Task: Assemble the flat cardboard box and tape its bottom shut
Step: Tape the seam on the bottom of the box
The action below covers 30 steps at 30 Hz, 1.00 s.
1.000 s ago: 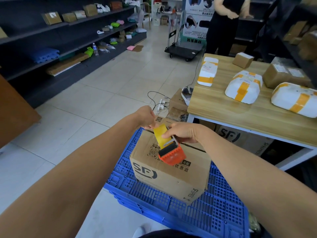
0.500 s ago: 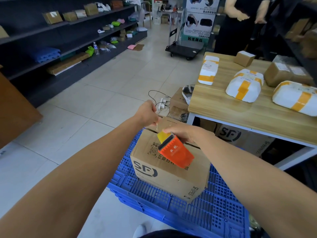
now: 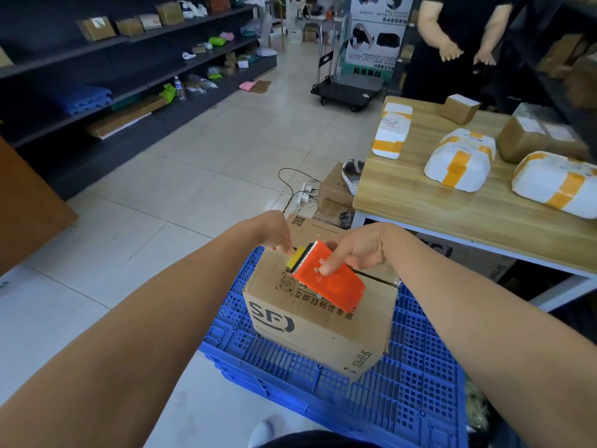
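Note:
A brown cardboard box [image 3: 318, 328] printed with SF stands folded up on a blue plastic crate [image 3: 403, 396]; a dark gap shows between its top flaps on the right. My right hand [image 3: 355, 250] grips an orange tape dispenser [image 3: 329, 281] over the box top, toothed blade pointing left. A short piece of yellow tape [image 3: 294, 260] sticks out at the blade. My left hand [image 3: 274, 232] pinches at that tape end, at the box's far left top edge.
A wooden table [image 3: 468, 218] at right holds several white parcels [image 3: 458, 160] with yellow tape and brown boxes. A person in black [image 3: 458, 43] stands behind it. Cables and a power strip [image 3: 303, 192] lie on the tiled floor. Dark shelves [image 3: 129, 76] line the left.
The dispenser has tipped flatter, its orange face turning upward, and less yellow tape shows. My left hand stays at the tape end. The person behind the table shifted right.

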Each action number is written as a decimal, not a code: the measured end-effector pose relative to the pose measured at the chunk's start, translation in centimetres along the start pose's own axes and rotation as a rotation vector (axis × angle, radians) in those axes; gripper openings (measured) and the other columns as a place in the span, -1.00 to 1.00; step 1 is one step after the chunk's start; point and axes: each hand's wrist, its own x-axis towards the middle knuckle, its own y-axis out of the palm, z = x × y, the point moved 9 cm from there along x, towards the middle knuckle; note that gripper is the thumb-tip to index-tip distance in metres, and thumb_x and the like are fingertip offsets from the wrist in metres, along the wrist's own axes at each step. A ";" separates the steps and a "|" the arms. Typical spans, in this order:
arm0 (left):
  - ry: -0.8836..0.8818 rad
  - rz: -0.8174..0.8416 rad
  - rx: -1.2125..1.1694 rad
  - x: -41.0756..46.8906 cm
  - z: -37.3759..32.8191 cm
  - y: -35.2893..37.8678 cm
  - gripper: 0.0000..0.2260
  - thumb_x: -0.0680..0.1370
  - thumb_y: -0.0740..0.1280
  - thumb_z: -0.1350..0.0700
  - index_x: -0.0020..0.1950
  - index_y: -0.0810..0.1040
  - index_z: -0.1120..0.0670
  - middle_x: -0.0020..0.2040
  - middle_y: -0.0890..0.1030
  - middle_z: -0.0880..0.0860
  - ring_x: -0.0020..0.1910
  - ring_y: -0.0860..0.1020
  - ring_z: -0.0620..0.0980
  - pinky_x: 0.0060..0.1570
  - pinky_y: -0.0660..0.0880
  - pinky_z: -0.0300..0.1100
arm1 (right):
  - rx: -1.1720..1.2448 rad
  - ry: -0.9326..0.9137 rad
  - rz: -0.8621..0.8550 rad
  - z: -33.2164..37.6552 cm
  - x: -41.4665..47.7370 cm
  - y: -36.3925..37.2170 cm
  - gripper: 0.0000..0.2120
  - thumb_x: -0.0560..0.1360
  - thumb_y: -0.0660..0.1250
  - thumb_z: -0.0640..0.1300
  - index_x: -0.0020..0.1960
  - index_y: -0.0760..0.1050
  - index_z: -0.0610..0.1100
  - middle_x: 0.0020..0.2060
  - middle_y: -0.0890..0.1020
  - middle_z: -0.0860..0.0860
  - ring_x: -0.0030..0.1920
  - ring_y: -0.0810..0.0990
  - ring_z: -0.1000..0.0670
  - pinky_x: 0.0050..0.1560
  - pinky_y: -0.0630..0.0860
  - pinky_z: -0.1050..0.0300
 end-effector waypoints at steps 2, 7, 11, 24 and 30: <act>0.020 0.043 0.040 0.2 0.2 0.5 -0.91 0.45 0.40 0.21 -0.22 0.53 0.18 -0.26 0.56 0.10 -0.28 0.52 0.02 -0.26 0.46 -0.25 | -0.114 0.063 -0.029 0.0 0.5 0.0 -0.31 0.16 0.62 -0.04 0.24 0.45 -0.01 0.11 0.61 0.00 0.21 0.52 -0.07 0.38 0.30 -0.08; -0.011 0.165 0.094 0.0 1.1 1.6 -0.79 0.44 0.37 0.26 -0.38 0.45 0.13 -0.44 0.34 0.04 -0.47 0.27 -0.07 -0.43 0.29 -0.32 | -0.170 0.129 -0.086 0.0 0.9 0.5 -0.61 0.49 0.36 -0.27 0.29 0.42 -0.09 0.05 0.61 0.05 0.15 0.53 0.00 0.31 0.32 0.03; -0.015 0.110 0.123 0.3 1.4 1.3 -0.75 0.44 0.36 0.22 -0.39 0.36 0.12 -0.43 0.28 0.05 -0.45 0.20 -0.03 -0.44 0.21 -0.29 | -0.184 0.193 -0.104 0.0 1.1 0.5 -0.57 0.50 0.36 -0.18 0.35 0.41 -0.13 0.11 0.60 0.01 0.18 0.54 -0.03 0.18 0.41 0.09; 0.072 -0.030 -0.043 0.6 -0.1 -1.5 -0.89 0.49 0.36 0.20 -0.17 0.52 0.24 -0.14 0.50 0.18 -0.17 0.45 0.05 -0.29 0.40 -0.27 | -0.308 0.395 -0.093 -3.2 0.5 -0.8 -0.61 0.45 0.40 -0.30 0.24 0.43 -0.13 0.02 0.60 -0.02 0.23 0.50 -0.12 0.33 0.35 -0.05; 0.105 0.049 -0.188 0.2 -0.5 -0.3 -0.77 0.44 0.44 0.03 -0.18 0.54 0.20 0.13 0.57 0.28 0.15 0.52 0.23 0.28 0.41 0.09 | -0.325 0.468 -0.096 -4.2 -1.3 -1.8 -0.61 0.47 0.39 -0.29 0.25 0.42 -0.11 0.08 0.59 -0.04 0.22 0.49 -0.12 0.31 0.38 -0.07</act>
